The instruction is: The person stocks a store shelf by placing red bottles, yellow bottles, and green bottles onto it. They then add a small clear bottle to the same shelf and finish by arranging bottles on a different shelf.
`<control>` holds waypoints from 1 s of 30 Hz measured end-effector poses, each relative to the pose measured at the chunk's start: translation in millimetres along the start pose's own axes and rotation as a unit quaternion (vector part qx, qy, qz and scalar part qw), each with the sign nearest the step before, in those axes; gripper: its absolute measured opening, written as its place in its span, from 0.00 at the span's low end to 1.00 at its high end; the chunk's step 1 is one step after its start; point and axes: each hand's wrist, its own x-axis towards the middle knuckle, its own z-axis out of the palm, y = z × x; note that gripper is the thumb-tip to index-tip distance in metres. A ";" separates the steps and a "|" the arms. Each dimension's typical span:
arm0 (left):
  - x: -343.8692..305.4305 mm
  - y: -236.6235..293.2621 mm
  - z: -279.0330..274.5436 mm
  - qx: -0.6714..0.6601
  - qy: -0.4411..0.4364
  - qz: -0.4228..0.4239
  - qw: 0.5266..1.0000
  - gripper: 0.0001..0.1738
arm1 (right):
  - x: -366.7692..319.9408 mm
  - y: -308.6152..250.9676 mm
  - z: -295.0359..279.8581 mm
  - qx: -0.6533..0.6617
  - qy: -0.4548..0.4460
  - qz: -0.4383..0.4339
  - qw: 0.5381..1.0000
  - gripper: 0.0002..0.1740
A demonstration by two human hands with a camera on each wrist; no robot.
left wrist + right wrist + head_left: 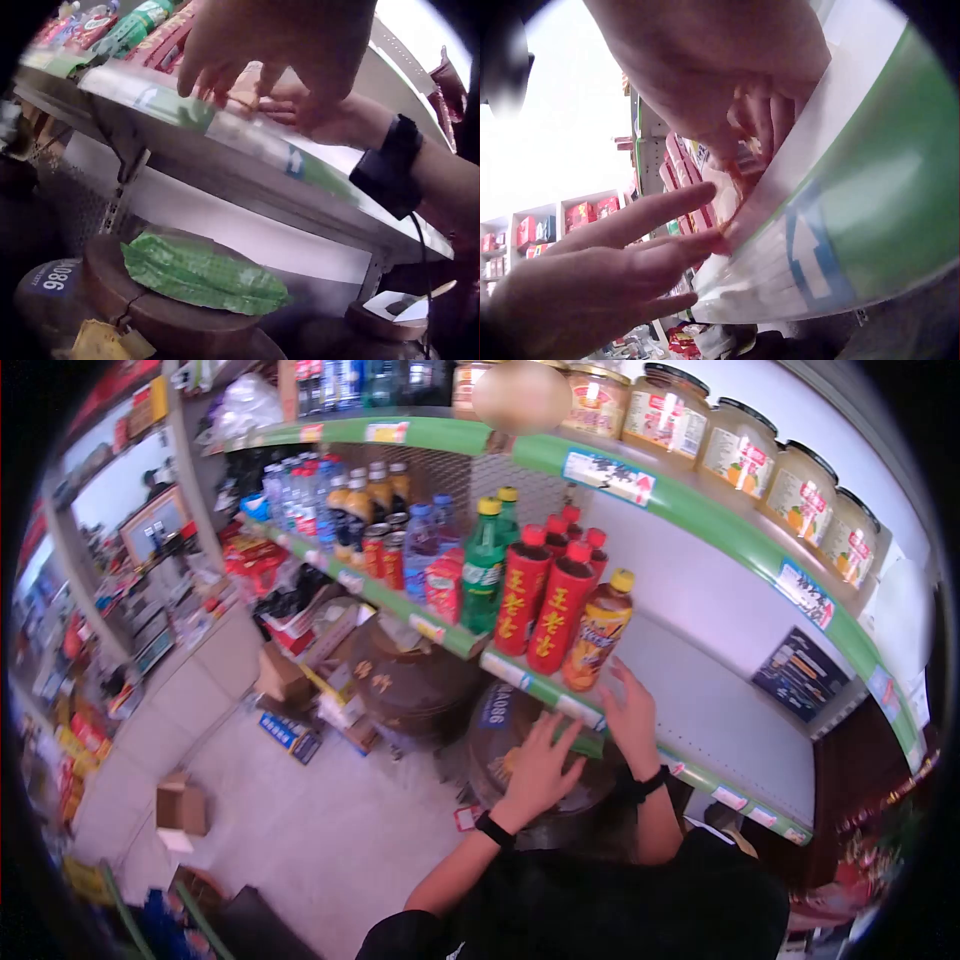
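An amber drink bottle [600, 630] with a yellow cap stands upright at the front of the middle shelf. Beside its base is my right hand [632, 722], the index finger extended along the bottle's lower right side. My left hand [540, 772] is at the shelf's front edge, fingers spread and pointing toward the bottle. Left of the bottle stand several red bottles [562, 605] with yellow characters, then a green bottle [484, 570]. In the right wrist view the fingers of my left hand [611, 281] reach past the shelf lip, near my right hand [720, 75].
The white shelf surface [720, 710] extends right of my hands. Large brown jars [410, 680] stand below, one with a green wrapped pack [202, 274] on its lid. Overhead, glass jars [665, 415] line the upper shelf. An open cardboard box [180, 808] sits on the floor.
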 end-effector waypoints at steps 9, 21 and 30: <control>-305.0 -52.5 13.6 0.082 -0.017 -0.339 0.937 0.22 | -101.4 21.1 -24.1 -0.179 0.087 -0.131 0.971 0.18; -711.0 171.0 -28.6 0.213 -0.092 -0.743 0.628 0.15 | -236.0 7.8 -8.4 0.008 -0.143 -0.053 0.988 0.19; -654.7 168.0 -36.7 0.125 0.012 -0.588 0.799 0.20 | -323.3 -92.8 18.7 0.138 -0.365 -0.056 0.919 0.16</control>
